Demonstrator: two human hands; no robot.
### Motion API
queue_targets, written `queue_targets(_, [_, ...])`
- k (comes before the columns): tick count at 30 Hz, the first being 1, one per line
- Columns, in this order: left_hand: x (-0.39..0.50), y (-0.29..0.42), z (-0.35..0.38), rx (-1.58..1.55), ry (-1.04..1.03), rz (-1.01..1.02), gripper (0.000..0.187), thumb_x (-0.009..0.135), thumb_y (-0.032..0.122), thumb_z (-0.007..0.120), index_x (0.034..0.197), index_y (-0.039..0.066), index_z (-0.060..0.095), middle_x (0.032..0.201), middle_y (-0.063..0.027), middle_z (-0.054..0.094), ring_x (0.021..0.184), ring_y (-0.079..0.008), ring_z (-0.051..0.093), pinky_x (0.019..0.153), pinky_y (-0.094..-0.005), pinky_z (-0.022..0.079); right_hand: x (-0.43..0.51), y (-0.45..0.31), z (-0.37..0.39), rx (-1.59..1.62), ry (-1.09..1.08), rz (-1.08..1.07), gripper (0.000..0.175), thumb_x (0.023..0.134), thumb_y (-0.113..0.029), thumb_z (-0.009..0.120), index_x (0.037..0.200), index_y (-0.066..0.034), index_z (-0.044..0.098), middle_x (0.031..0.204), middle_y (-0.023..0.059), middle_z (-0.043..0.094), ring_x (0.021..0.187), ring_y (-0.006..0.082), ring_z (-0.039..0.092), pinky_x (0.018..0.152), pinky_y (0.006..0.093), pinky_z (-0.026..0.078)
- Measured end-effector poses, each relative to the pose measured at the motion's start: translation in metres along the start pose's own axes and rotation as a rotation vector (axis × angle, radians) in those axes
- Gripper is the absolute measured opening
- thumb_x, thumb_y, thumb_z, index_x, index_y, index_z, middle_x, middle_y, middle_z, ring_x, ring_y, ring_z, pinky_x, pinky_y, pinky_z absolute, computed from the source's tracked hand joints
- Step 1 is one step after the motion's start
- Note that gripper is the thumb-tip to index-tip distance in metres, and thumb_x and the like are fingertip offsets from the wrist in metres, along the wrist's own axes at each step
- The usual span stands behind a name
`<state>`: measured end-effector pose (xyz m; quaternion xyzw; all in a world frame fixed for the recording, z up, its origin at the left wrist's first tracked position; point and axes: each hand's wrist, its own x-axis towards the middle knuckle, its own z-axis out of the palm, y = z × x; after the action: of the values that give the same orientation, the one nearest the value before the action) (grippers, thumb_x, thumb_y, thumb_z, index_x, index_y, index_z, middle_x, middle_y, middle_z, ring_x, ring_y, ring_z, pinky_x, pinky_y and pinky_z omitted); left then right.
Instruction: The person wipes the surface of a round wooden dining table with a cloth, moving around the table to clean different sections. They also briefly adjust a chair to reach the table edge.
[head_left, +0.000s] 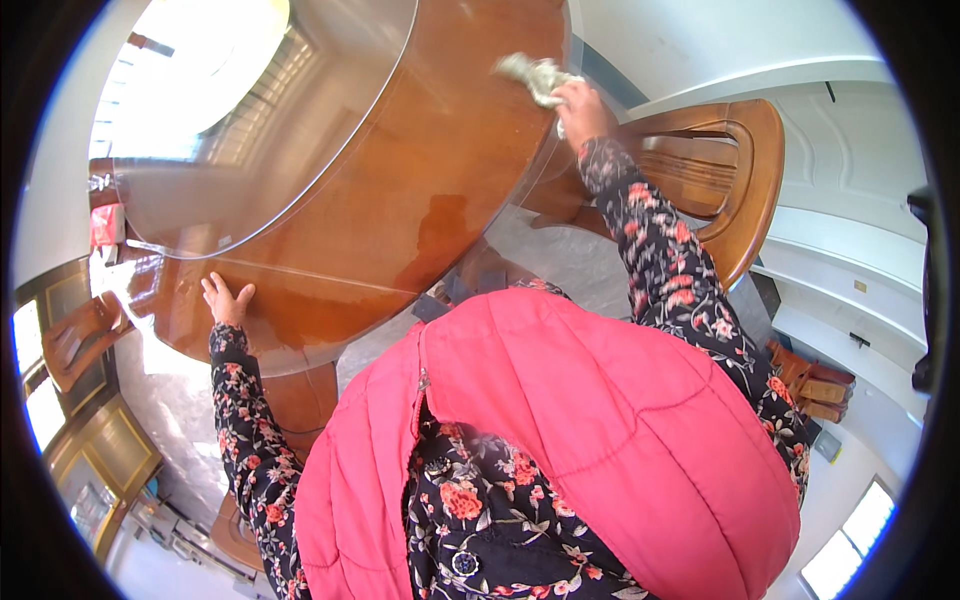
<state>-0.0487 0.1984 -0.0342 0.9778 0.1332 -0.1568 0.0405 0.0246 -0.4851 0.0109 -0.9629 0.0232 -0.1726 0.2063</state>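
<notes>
Before me stands a round wooden table (450, 142) with a glossy brown top. My right hand (583, 112) grips a pale crumpled cloth (541, 79) on the tabletop near its far right edge; the cloth is blurred. My left hand (226, 300) rests on the table's near left side with its fingers spread and nothing in it. A round glass turntable (300, 97) covers the middle of the table and mirrors a bright ceiling light and a window. Its rim lies just beyond my left fingertips.
A wooden chair (750, 187) stands close to the table on the right. Another wooden chair (79, 337) is at the far left. Below my left arm a wooden seat (304, 397) shows at the table's edge. A red packet (107, 225) lies beyond the turntable's left rim.
</notes>
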Motion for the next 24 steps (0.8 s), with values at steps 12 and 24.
queue_targets(12, [-0.008,0.025,-0.022,0.03,-0.011,-0.009,0.094,0.072,0.042,0.07,0.137,-0.002,0.019,0.143,-0.0277,0.012,0.131,-0.0423,0.015,0.107,-0.0429,0.019,-0.1,-0.108,0.012,0.31,-0.481,-0.736,0.018,0.072,-0.004,0.056,0.087,-0.0141,0.059,0.1,0.0036,0.057,0.089,0.0244,0.053,0.077,0.032,0.047])
queue_targets(24, [-0.109,0.114,-0.002,-0.412,0.335,0.103,0.055,0.078,0.024,0.065,0.123,-0.002,0.046,0.13,-0.0211,0.042,0.121,-0.0329,0.04,0.101,-0.0356,0.034,-0.099,-0.233,0.073,0.331,-0.429,-0.812,0.011,0.072,-0.007,0.055,0.081,-0.0098,0.059,0.092,0.0087,0.056,0.088,0.0236,0.055,0.073,0.0318,0.05])
